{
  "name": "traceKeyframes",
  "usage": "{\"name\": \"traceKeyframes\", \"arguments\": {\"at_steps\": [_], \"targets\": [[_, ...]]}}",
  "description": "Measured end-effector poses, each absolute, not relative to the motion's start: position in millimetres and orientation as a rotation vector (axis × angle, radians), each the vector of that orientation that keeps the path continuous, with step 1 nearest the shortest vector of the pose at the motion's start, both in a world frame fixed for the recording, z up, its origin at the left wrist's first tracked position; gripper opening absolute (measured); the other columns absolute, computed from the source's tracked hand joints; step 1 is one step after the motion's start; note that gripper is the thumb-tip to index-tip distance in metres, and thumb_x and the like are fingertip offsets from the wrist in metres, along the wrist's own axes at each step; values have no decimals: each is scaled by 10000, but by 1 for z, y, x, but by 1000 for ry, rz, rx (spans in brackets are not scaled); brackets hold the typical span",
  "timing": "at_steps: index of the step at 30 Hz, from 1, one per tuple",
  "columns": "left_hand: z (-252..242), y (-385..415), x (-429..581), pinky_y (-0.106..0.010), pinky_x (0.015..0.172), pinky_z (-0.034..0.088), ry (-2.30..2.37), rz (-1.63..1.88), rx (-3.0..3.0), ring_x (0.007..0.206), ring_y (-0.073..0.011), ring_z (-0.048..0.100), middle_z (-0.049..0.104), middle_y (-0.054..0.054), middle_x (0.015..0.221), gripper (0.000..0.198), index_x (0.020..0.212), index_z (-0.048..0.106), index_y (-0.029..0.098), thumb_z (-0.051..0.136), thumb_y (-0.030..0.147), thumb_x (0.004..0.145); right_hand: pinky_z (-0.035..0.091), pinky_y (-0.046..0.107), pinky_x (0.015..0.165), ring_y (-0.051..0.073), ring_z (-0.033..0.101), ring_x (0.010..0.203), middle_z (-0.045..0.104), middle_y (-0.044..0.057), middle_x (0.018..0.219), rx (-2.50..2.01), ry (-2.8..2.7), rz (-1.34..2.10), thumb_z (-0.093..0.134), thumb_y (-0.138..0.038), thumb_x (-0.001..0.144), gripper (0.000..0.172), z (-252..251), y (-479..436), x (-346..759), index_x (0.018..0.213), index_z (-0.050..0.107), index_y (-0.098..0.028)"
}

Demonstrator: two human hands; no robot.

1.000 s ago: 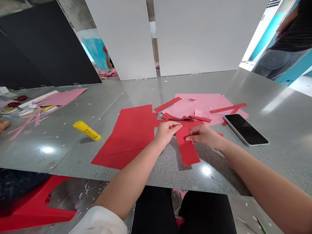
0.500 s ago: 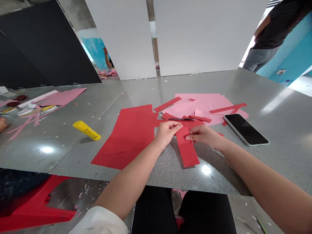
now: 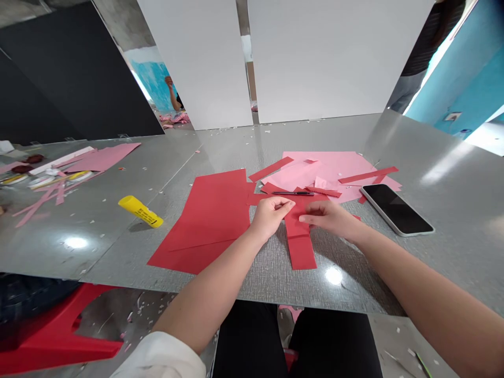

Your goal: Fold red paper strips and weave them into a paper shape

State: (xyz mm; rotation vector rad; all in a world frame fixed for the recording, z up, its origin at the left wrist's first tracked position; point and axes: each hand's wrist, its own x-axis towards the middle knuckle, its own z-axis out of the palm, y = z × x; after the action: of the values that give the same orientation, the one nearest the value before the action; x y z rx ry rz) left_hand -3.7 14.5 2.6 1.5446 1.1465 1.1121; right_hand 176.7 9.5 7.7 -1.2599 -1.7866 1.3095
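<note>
A creased red paper strip point(image 3: 302, 251) lies at the front of the table, its near end pointing toward me. My left hand point(image 3: 271, 212) pinches the strip's far left edge between thumb and fingers. On the strip's right side is my right hand point(image 3: 325, 215), thumb and fingers closed at its edge; the fingertips partly hide what they hold. Just beyond both hands a dark pen point(image 3: 293, 193) rests on red paper scraps. Left of my left hand lies a large red paper sheet point(image 3: 216, 210), folded near its front.
A yellow glue stick point(image 3: 140, 211) stands tilted at left. A phone point(image 3: 397, 209) lies at right. Pink paper point(image 3: 307, 173) with red strips is behind my hands. White panels point(image 3: 338, 58) border the table's back. Pink scraps point(image 3: 100, 157) lie far left. One person stands behind the right panel.
The near part of the red strip has swung slightly left and straightened. My hands stay almost in place. The person at back right has moved left, partly behind the panel.
</note>
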Motion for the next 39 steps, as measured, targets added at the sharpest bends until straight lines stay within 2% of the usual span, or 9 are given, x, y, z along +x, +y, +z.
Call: {"name": "traceKeyframes", "arguments": {"at_steps": [3, 6, 18, 21, 27, 34, 39], "targets": [[4, 11, -1, -254, 659, 432, 1111, 1052, 1651, 706, -137, 580, 671, -40, 774, 210, 779, 674, 159, 566, 339, 769, 454, 317, 627, 151, 542, 669, 600, 22, 710, -1220, -1657, 1211, 622, -476, 697, 293, 11, 8, 174, 782, 636, -196], [5, 9, 0, -255, 666, 431, 1102, 1008, 1735, 711, -139, 583, 675, -42, 782, 211, 781, 669, 158, 543, 326, 783, 439, 316, 632, 150, 537, 669, 610, 30, 713, -1233, -1656, 1163, 629, -431, 699, 254, 11, 8, 174, 741, 635, -181], [7, 11, 1, -229, 608, 420, 1131, 1039, 1756, 638, -110, 550, 635, -14, 711, 136, 719, 625, 161, 548, 268, 751, 349, 261, 540, 97, 434, 589, 511, -12, 648, -1176, -1668, 1138, 601, -364, 712, 196, 16, 6, 175, 720, 592, -168], [7, 13, -2, -231, 590, 427, 1135, 1071, 1678, 602, -107, 546, 607, -9, 663, 145, 714, 608, 156, 551, 284, 749, 376, 261, 545, 99, 458, 587, 530, -9, 641, -1194, -1586, 1185, 624, -387, 695, 215, 21, 5, 176, 710, 592, -175], [2, 16, -5, -249, 636, 463, 1133, 1153, 1551, 655, -117, 557, 604, -18, 698, 163, 725, 602, 155, 565, 311, 749, 493, 310, 689, 142, 577, 693, 635, 30, 730, -1215, -1467, 1286, 654, -418, 674, 235, 22, 5, 177, 734, 635, -192], [9, 11, -2, -272, 606, 505, 981, 1012, 1249, 701, -144, 610, 627, -38, 768, 268, 797, 596, 168, 566, 433, 766, 506, 333, 703, 146, 599, 664, 650, 25, 703, -1219, -1406, 1187, 681, -407, 663, 203, 17, 9, 178, 699, 648, -210], [8, 11, -2, -273, 641, 513, 943, 927, 1286, 737, -144, 607, 641, -45, 795, 215, 793, 644, 154, 643, 356, 721, 521, 352, 743, 165, 617, 725, 657, 39, 755, -1186, -1327, 1180, 694, -404, 656, 216, 17, 9, 179, 699, 649, -197]]}}
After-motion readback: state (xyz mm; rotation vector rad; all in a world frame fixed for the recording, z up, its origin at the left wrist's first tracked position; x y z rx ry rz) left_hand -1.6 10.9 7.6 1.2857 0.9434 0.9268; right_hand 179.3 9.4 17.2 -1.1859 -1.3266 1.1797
